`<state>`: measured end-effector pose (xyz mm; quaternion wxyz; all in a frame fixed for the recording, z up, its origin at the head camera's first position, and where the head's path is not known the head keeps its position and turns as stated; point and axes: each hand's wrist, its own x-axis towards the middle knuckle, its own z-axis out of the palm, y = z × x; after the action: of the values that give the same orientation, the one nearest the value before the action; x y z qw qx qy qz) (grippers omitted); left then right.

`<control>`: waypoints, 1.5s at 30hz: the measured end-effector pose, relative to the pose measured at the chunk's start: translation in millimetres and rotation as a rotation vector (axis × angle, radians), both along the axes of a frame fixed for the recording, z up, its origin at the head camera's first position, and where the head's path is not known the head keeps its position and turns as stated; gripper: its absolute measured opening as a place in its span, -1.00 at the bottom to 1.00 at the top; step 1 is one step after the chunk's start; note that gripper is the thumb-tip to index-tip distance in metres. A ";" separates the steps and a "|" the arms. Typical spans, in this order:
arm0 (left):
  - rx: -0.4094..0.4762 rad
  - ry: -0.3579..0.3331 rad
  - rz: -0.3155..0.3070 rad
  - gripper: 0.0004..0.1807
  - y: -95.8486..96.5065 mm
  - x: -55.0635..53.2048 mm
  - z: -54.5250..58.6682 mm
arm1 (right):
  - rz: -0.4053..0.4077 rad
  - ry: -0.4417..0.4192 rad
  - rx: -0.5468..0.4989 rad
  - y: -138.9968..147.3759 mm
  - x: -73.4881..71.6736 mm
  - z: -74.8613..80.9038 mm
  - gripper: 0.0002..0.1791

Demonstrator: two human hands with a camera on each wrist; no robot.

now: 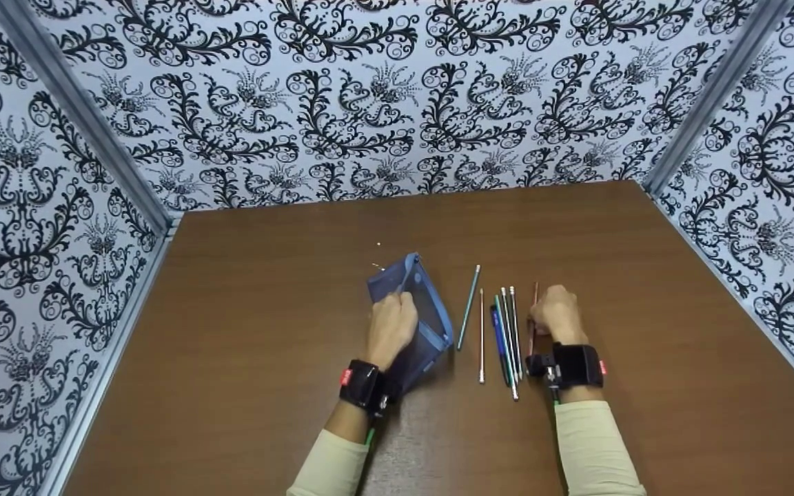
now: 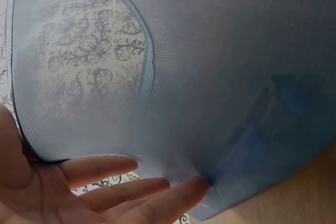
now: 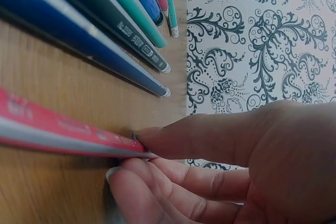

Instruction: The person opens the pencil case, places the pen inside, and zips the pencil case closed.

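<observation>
My left hand (image 1: 392,327) holds a blue see-through zip pencil case (image 1: 431,313). In the left wrist view the pencil case (image 2: 220,51) fills most of the picture, its edge between the thumb and the fingers (image 2: 142,203). Over on the right, my right hand (image 1: 557,313) pinches a red pencil (image 1: 532,337) low over the table. Up close, thumb and fingertips meet at one end of this red and silver pencil (image 3: 63,135). Left of it lie several pencils (image 1: 515,331) and a blue pen (image 1: 500,344), side by side.
Between the pencil case and the group lie a teal pencil (image 1: 469,306) and a pale pink pencil (image 1: 482,337). The brown table (image 1: 266,289) is bounded by patterned walls (image 1: 342,103) at the back and both sides. Small white bits (image 1: 378,266) lie behind the pencil case.
</observation>
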<state>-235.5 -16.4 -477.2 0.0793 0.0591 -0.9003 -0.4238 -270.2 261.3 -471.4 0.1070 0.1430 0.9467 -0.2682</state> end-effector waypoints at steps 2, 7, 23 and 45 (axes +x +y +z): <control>0.000 0.004 0.000 -0.54 -0.2 0.0 0.0 | -0.002 -0.005 -0.008 0.2 0.1 0.2 -0.85; -0.005 0.015 -0.004 -0.54 -1.3 0.6 -0.7 | -0.018 -0.018 -0.060 0.0 0.3 0.9 -0.85; -0.025 0.024 -0.024 -0.53 -1.1 0.6 -0.1 | -0.021 0.015 -0.121 -0.2 1.2 -1.2 -0.88; -0.017 0.032 -0.017 -0.54 -1.3 0.8 -0.2 | -0.070 0.113 -0.313 0.5 4.2 8.5 -0.79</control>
<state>-234.7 -17.7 -477.4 0.0903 0.0439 -0.9031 -0.4176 -266.0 261.9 -462.9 0.0654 0.1423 0.8924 -0.4233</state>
